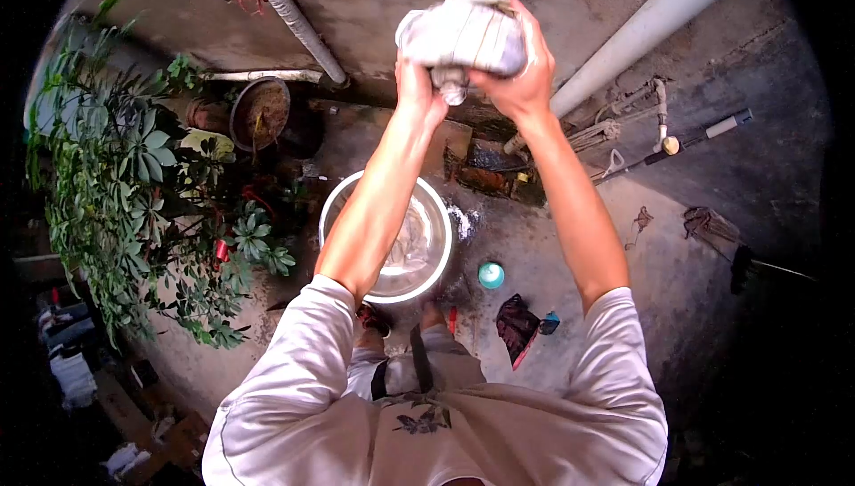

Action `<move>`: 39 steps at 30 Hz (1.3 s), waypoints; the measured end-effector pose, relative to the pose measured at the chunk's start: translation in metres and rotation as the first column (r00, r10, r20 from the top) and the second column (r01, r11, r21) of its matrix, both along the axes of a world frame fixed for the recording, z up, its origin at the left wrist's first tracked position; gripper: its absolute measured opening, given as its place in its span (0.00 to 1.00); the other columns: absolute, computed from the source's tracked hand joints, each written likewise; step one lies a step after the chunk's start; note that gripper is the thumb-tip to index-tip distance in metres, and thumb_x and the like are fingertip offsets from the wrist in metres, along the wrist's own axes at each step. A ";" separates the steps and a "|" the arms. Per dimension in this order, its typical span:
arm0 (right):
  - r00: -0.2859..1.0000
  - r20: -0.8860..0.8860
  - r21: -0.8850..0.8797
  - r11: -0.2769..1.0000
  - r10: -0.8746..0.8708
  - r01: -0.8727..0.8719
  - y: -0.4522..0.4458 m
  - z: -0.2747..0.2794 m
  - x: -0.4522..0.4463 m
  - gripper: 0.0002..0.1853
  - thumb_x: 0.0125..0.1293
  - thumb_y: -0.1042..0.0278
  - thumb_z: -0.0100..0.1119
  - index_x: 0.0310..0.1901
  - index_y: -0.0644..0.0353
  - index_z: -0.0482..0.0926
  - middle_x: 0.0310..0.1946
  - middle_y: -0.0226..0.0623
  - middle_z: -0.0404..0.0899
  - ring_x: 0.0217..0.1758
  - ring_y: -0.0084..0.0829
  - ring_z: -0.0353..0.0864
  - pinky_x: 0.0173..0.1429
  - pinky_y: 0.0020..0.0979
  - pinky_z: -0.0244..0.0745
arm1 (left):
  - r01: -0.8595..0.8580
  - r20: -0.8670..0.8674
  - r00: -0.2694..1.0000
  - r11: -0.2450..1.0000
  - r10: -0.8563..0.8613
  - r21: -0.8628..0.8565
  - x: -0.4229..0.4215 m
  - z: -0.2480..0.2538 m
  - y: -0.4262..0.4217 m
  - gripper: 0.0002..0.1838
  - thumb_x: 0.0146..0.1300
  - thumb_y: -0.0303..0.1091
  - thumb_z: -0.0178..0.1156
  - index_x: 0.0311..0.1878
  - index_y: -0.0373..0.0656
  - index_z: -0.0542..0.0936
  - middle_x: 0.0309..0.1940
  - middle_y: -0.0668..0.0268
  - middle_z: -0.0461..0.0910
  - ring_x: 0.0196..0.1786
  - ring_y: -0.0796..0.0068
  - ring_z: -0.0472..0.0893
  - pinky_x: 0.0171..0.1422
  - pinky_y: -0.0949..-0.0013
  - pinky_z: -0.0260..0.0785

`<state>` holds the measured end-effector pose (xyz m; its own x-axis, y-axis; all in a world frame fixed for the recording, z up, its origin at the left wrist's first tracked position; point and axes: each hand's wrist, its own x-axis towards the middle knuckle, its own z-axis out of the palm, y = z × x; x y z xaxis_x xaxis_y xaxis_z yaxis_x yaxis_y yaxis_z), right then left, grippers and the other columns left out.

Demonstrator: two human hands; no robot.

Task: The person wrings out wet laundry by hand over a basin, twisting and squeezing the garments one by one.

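Note:
Both arms reach out, and a bunched white and grey cloth is held up between my two hands at the top of the view. My left hand grips the cloth's left side from below. On its right side, my right hand has its fingers wrapped round the cloth. A small twisted part of the fabric hangs between the hands. Below, on the floor, stands a round basin with a white rim, partly hidden behind my left forearm; pale fabric and water seem to lie in it.
Leafy plants and a pot stand at the left. A white pipe slants along the wall. On the floor are a turquoise round object and a dark bag. A tap is at the right.

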<state>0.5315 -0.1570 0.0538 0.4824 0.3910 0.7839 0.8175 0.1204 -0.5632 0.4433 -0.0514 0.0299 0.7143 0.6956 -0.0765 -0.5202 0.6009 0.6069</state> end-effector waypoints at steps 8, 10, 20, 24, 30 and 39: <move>0.718 -0.690 0.201 0.977 0.094 0.065 0.030 -0.039 -0.002 0.17 0.56 0.60 0.65 0.38 0.69 0.80 0.35 0.34 0.83 0.36 0.25 0.79 0.42 0.30 0.74 | -0.296 -0.144 0.895 0.805 0.422 0.515 0.014 0.013 0.006 0.23 0.46 0.27 0.64 0.47 0.30 0.74 0.34 0.60 0.80 0.35 0.75 0.78 0.40 0.71 0.72; 0.553 -0.781 0.450 0.875 0.290 0.177 0.043 -0.059 0.001 0.15 0.57 0.63 0.63 0.36 0.70 0.80 0.35 0.33 0.82 0.37 0.26 0.79 0.42 0.31 0.73 | -0.325 -0.132 0.862 0.733 0.490 0.597 0.022 0.005 0.011 0.18 0.43 0.29 0.66 0.39 0.33 0.77 0.30 0.64 0.81 0.33 0.76 0.77 0.39 0.69 0.72; 0.043 -0.848 0.530 0.848 0.529 0.019 0.047 -0.093 0.009 0.22 0.63 0.50 0.47 0.49 0.59 0.76 0.43 0.35 0.81 0.45 0.35 0.82 0.53 0.38 0.76 | -0.022 -0.240 0.705 0.360 0.667 0.933 0.036 -0.018 0.028 0.22 0.34 0.42 0.69 0.30 0.36 0.77 0.31 0.49 0.81 0.36 0.50 0.82 0.43 0.55 0.73; -0.002 -0.889 0.458 0.889 0.458 -0.004 0.048 -0.094 0.019 0.25 0.61 0.49 0.52 0.51 0.61 0.75 0.45 0.38 0.80 0.46 0.36 0.81 0.54 0.40 0.75 | 0.134 -0.432 0.745 0.520 0.508 0.844 0.033 -0.006 0.038 0.33 0.34 0.43 0.69 0.46 0.33 0.80 0.39 0.44 0.81 0.46 0.50 0.81 0.54 0.58 0.72; 0.166 -0.931 0.341 0.936 0.325 0.082 0.040 -0.094 0.007 0.48 0.64 0.26 0.42 0.73 0.58 0.52 0.70 0.44 0.59 0.70 0.41 0.63 0.71 0.43 0.59 | -0.044 -0.396 0.824 0.743 0.406 0.668 0.029 -0.019 0.049 0.38 0.37 0.35 0.68 0.59 0.41 0.74 0.50 0.49 0.78 0.52 0.60 0.78 0.57 0.64 0.71; 0.069 -0.842 0.533 0.845 0.535 -0.048 0.015 -0.105 -0.005 0.25 0.66 0.56 0.54 0.57 0.66 0.72 0.50 0.39 0.79 0.52 0.33 0.79 0.57 0.35 0.73 | -0.024 -0.268 0.946 0.860 0.185 0.509 0.002 -0.059 0.031 0.34 0.48 0.27 0.61 0.62 0.39 0.66 0.52 0.56 0.75 0.51 0.67 0.77 0.53 0.69 0.71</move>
